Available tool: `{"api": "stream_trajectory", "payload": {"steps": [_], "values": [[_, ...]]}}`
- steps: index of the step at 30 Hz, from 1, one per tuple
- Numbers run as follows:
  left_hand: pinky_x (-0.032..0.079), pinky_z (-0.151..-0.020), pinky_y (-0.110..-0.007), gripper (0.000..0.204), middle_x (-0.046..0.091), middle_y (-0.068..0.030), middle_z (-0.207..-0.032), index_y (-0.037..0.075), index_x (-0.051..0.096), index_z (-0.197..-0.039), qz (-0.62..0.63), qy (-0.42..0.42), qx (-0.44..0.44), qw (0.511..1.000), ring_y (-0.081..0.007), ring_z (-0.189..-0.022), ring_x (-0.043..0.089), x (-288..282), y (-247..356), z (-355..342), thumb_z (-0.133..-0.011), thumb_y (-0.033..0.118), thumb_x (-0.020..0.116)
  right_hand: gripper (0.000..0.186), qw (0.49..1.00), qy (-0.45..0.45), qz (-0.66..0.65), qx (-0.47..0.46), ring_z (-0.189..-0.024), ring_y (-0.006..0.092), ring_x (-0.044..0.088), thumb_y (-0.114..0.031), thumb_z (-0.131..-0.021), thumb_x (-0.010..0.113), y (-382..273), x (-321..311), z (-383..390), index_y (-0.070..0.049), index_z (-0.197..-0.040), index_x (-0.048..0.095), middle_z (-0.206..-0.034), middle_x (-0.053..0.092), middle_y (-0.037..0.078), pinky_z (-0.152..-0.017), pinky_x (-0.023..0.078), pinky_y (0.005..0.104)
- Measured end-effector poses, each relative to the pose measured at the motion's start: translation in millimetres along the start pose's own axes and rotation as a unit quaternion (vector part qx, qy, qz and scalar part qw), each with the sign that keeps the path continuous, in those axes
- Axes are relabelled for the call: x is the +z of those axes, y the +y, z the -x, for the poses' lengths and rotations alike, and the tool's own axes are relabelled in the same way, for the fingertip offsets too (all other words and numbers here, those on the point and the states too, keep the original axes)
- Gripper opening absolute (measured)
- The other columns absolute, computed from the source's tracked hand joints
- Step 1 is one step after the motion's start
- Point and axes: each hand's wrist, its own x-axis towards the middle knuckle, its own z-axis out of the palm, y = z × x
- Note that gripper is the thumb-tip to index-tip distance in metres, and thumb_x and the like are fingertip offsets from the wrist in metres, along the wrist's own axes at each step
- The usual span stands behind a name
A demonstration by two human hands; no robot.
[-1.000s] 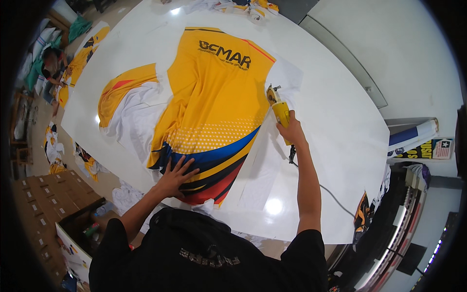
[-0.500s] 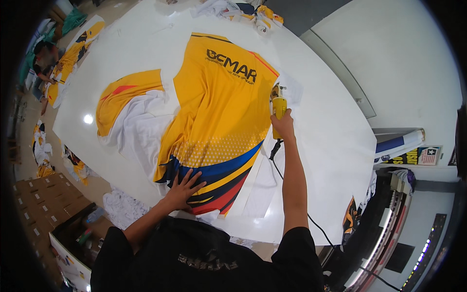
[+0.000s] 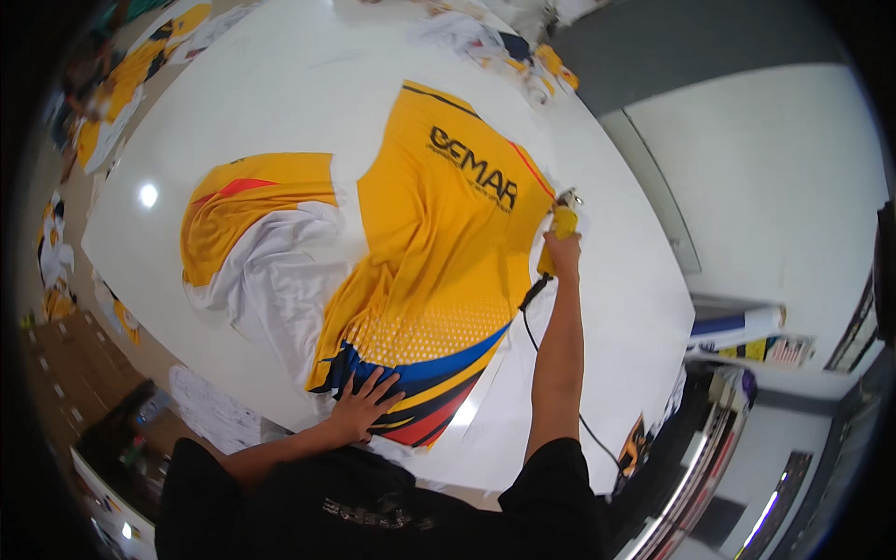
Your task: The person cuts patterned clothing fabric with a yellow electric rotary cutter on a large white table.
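Note:
A yellow jersey panel [image 3: 439, 224] with dark lettering and blue, black and red stripes lies on the white table [image 3: 635, 308]. My left hand [image 3: 364, 411] rests on its striped lower end, palm down with fingers spread. In my right hand [image 3: 563, 254] is a yellow electric fabric cutter [image 3: 564, 224], its metal head at the panel's upper right corner. The blade itself is too small to make out. From the cutter's rear a black cord [image 3: 583, 425] runs beside my right forearm to the table's near edge.
White and yellow fabric [image 3: 280, 252] is bunched left of the panel. More cloth pieces [image 3: 523, 61] are heaped at the far edge. Brown boxes [image 3: 70, 364] stand at the left, and a long machine [image 3: 681, 476] at the lower right. A blurred person [image 3: 89, 98] sits far left.
The cutter in my right hand has moved away from me along the panel's right edge to its upper corner. My left hand stays on the striped end. The whole view has shifted.

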Motion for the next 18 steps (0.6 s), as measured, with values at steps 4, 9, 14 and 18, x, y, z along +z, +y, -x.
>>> {"api": "stream_trajectory", "payload": {"steps": [4,9,14,18], "values": [[0.019,-0.12,-0.079,0.127,0.01,-0.0089,-0.179,0.026,0.031,-0.169,0.01,-0.038,0.027,0.999,-0.039,-0.165,0.006,-11.7,-4.0,8.5,-0.062,0.042,0.097,0.094,0.999,0.04,-0.018,0.029,-0.118,0.044,0.07,-0.041,-0.077,0.084,22.1,-9.1,-60.4,0.012,-0.141,0.041,-0.131,0.066,0.033,-0.094,0.06,0.0486],[0.027,-0.114,-0.08,0.082,0.041,-0.0139,-0.168,0.014,0.055,-0.153,-0.11,0.014,-0.063,0.992,-0.0376,-0.157,0.034,-32.6,-27.9,86.9,-0.083,0.047,0.082,0.084,0.992,0.087,-0.076,0.057,-0.12,0.0504,0.067,-0.04,-0.082,0.077,30.6,-2.0,-40.3,0.011,-0.137,0.042,-0.13,0.064,0.038,-0.1,0.058,0.0528],[0.052,-0.088,-0.053,0.033,0.077,-0.0147,-0.098,0.01,0.077,-0.104,-0.054,0.052,-0.151,0.986,-0.0337,-0.1,0.073,-73.7,-19.6,14.7,-0.091,0.04,0.075,0.074,0.96,0.16,-0.21,0.094,-0.11,0.0429,0.07,-0.042,-0.088,0.077,134.2,-8.9,107.3,0.007,-0.135,0.048,-0.124,0.067,0.031,-0.095,0.057,0.0489],[0.039,-0.112,-0.062,0.081,0.051,-0.0224,-0.152,0.011,0.045,-0.156,-0.075,0.291,-0.124,0.946,-0.0404,-0.143,0.047,-75.6,0.6,-139.5,-0.091,0.048,0.076,0.066,0.949,0.17,-0.246,0.099,-0.106,0.0332,0.069,-0.035,-0.093,0.077,218.3,-37.9,266.7,0.005,-0.136,0.048,-0.121,0.067,0.024,-0.092,0.056,0.0433]]}}
